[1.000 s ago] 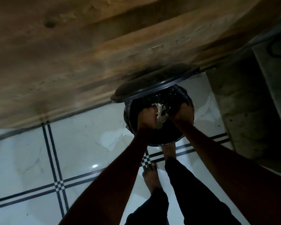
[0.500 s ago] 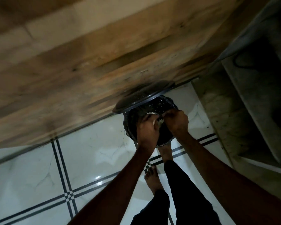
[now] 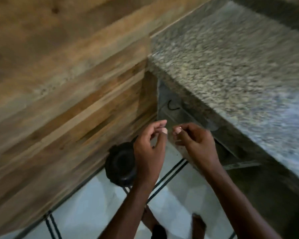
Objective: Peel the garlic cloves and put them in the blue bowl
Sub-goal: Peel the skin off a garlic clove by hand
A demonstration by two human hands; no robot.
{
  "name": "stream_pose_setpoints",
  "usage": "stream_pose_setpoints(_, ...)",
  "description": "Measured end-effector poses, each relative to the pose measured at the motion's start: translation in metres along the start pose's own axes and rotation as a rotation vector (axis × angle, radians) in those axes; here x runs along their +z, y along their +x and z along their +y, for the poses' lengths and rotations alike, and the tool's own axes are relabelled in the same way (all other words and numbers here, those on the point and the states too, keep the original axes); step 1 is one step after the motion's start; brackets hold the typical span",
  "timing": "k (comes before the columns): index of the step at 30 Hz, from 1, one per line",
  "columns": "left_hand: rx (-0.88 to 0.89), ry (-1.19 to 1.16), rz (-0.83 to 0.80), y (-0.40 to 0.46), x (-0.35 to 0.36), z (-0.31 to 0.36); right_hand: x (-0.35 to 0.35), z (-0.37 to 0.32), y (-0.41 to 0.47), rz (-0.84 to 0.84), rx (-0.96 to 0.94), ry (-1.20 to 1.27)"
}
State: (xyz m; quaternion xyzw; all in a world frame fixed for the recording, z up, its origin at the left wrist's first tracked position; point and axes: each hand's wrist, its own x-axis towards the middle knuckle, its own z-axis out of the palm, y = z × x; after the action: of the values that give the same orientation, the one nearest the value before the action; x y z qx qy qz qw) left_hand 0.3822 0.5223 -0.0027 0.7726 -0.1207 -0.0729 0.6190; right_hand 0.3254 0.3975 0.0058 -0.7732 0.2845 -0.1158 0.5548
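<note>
A wood-grained wall (image 3: 62,87) fills the left side of the blurred head view, running down to a pale tiled floor (image 3: 86,209) crossed by dark double lines. At the foot of that wall, low on the floor, stands a round black bin (image 3: 118,163) with a dark liner, partly covered by the left wrist. The left hand (image 3: 149,149) is raised in front of the bin, its fingers loosely curled and the thumb tip near the forefinger; nothing can be made out between them. Just beside it, with a narrow gap between the two, the right hand (image 3: 194,144) has its fingers curled inward, and a small pale speck shows at the fingertips; the blur makes it impossible to tell whether that is a piece of garlic skin or only a nail. To the right lies a speckled granite surface (image 3: 231,54), its edge overhanging a dark recess. Neither garlic cloves nor the blue bowl are in view.
</note>
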Motion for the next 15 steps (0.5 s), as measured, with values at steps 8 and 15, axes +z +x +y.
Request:
stream_pose_setpoints(8,0.249,-0.065,-0.329,-0.095,0.186,0.114,-0.251,0.017,-0.089,0.327,-0.027,0.011)
stream_pose_setpoints(15,0.216,-0.039,-0.56,-0.201,0.384,0.152,-0.452,0.113,-0.148,0.522,0.044,-0.092)
